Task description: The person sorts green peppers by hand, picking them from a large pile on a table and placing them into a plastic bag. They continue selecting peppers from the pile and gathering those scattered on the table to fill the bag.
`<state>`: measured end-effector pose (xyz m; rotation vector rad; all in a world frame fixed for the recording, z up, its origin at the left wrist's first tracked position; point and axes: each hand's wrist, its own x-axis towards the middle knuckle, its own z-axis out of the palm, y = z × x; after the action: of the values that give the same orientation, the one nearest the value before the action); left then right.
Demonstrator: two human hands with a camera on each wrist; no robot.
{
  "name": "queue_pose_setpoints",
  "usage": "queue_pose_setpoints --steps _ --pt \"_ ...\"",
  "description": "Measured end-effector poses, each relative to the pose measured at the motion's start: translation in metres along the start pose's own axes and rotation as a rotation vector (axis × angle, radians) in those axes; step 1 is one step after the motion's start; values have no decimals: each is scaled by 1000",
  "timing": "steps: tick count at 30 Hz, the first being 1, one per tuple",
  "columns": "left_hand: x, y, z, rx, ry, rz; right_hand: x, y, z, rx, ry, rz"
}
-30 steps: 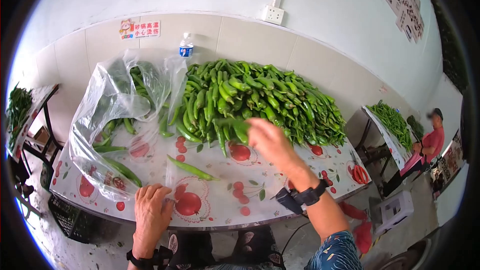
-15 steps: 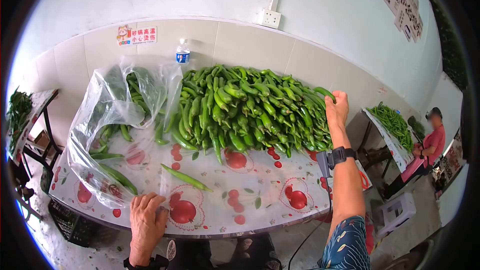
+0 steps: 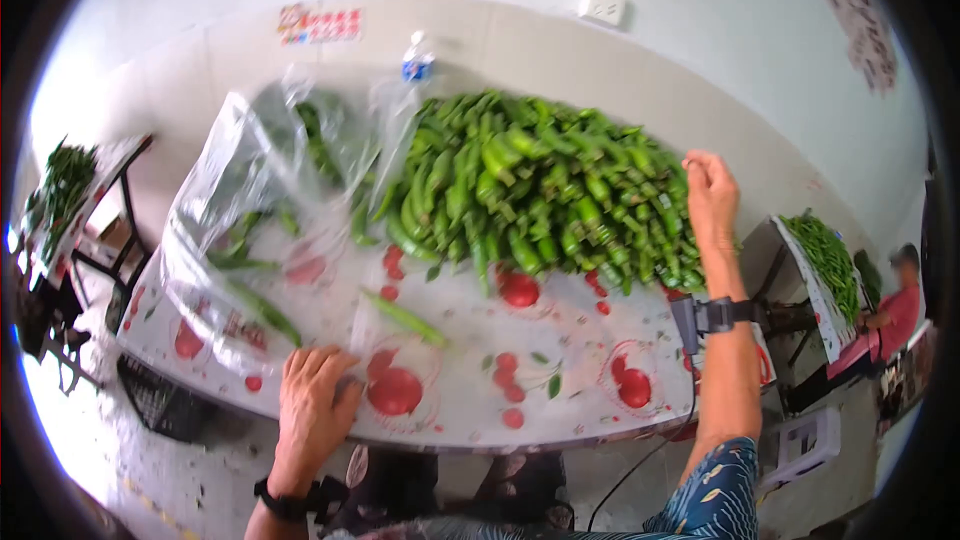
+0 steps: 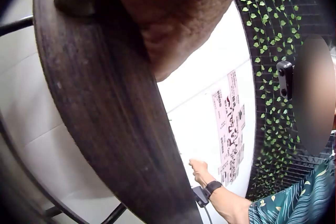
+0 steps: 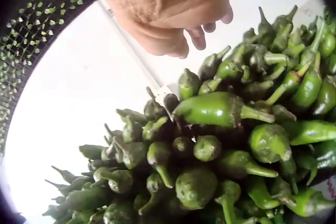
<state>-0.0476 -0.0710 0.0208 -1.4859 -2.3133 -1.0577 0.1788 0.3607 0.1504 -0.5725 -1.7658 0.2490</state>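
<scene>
- Green peppers [image 3: 540, 190] lie heaped along the desk's far edge, against the wall.
- I see my right hand [image 3: 710, 195] above the heap's right end, fingers loosely curled, holding nothing.
- My left hand [image 3: 315, 405] rests flat, fingers spread, on the clear plastic bag [image 3: 250, 230] at the desk's [image 3: 560, 410] near edge.
- One loose pepper [image 3: 405, 317] lies mid-desk.

L wrist view mostly blocked, prob. by table edge [image 4: 115, 129].

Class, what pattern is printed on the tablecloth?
Red fruit with green leaves on white, seen best on the tablecloth in the head view.
</scene>
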Motion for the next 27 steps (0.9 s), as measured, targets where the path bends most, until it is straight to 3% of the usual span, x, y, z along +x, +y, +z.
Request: queue_pose_setpoints --steps 5,6,7,8,11,16,18,20,21,24,27 --pt "-2 -3 0 -33 1 -9 -58 -143 44 28 -799 81" --pt "-2 -4 0 -41 0 -14 -76 -143 63 195 -884 -49" --pt "-3 -4 0 -50 -1 -15 -88 -160 73 80 -1053 -6" --pt "-3 -4 -1 -51 1 -15 -107 -157 90 157 -1103 -80" --pt "-2 -6 0 -55 20 2 -137 -174 115 10 -1308 -177" --pt "-4 -9 4 -51 74 30 -163 -161 128 -39 -1135 -297" --pt "-4 -8 6 -34 84 29 -171 -161 127 -178 -1113 -269" --pt "-3 -7 6 -34 66 52 -168 -160 114 87 -1065 -190" --pt "-4 -8 5 -35 64 65 -156 -168 104 117 -1104 -68" --pt "-5 -5 3 -39 49 49 -129 -161 72 450 -797 120" --pt "-5 -6 3 -17 38 73 -80 -145 24 361 -407 252"
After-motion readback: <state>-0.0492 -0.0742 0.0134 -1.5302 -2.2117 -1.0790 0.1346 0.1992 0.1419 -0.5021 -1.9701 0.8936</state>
